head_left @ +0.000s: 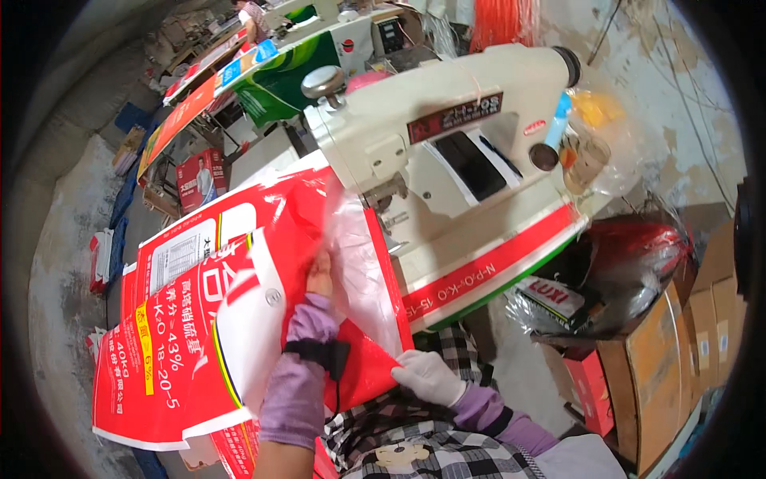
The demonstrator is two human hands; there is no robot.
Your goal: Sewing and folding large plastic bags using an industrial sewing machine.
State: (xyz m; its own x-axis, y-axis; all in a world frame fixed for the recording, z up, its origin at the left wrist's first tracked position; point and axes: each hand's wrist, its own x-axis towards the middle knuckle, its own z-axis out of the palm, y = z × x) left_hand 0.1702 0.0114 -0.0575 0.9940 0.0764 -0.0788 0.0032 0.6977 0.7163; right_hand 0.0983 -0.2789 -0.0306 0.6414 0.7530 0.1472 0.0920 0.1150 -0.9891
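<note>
A large red and white woven plastic sack (179, 319) lies spread to my left and in front of me, with its far edge beside the sewing machine (447, 120). My left hand (320, 275), in a purple sleeve with a black strap, reaches into the folds at the sack's open side. Its fingers are covered by the red material and blurred. My right hand (431, 378), in a white glove, pinches the near corner of the sack close to my checked apron (399, 447). The machine's needle area (387, 203) stands just right of the sack's far edge.
A black phone (471, 164) and a pen (501, 156) rest on the machine bed. Clear plastic bags and cardboard boxes (646, 375) crowd the right. Beyond the machine, printed sacks (295, 76) hang over another table, and a person (251, 20) is at the far back.
</note>
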